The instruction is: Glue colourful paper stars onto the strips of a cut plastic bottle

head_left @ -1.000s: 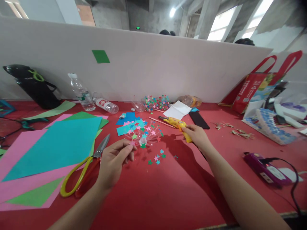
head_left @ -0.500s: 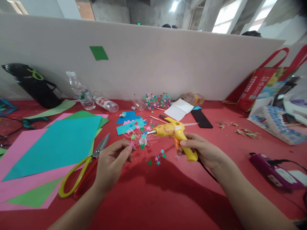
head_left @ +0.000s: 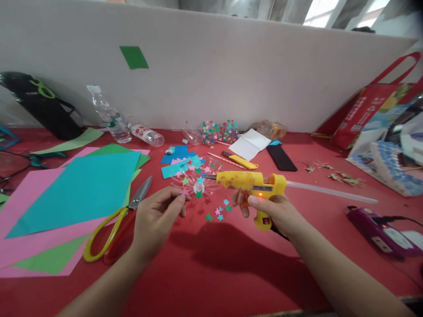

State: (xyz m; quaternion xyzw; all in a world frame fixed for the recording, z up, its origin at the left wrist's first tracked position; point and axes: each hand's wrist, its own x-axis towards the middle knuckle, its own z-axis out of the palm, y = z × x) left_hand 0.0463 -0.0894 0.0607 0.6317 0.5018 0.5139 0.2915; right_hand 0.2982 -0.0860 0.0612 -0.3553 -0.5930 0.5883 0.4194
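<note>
My right hand (head_left: pixel 274 209) grips a yellow hot glue gun (head_left: pixel 239 181), its small orange light lit and a clear glue stick (head_left: pixel 330 192) jutting out behind. The nozzle points left, over a clear plastic piece (head_left: pixel 209 188) with petal-like strips, cut like a bottle bottom and dotted with coloured stars. At its near left edge, my left hand (head_left: pixel 160 213) pinches with thumb and forefinger beside a pink star (head_left: pixel 184 192). Those fingertips seem to hold the plastic piece's edge. Several loose paper stars (head_left: pixel 220 211) lie below it on the red table.
Scissors (head_left: pixel 124 215) lie by coloured paper sheets (head_left: pixel 76 189) on the left. Behind are plastic bottles (head_left: pixel 145 134), a star-covered clear piece (head_left: pixel 220 132), a yellow cutter (head_left: pixel 243 161), white paper (head_left: pixel 249 144) and a black phone (head_left: pixel 282 157). A purple power strip (head_left: pixel 380 233) sits right.
The glue gun has turned side-on, so its switch and glue stick now show, and its nozzle remains by the plastic piece. The view has tipped downward slightly. My left hand keeps its pinch.
</note>
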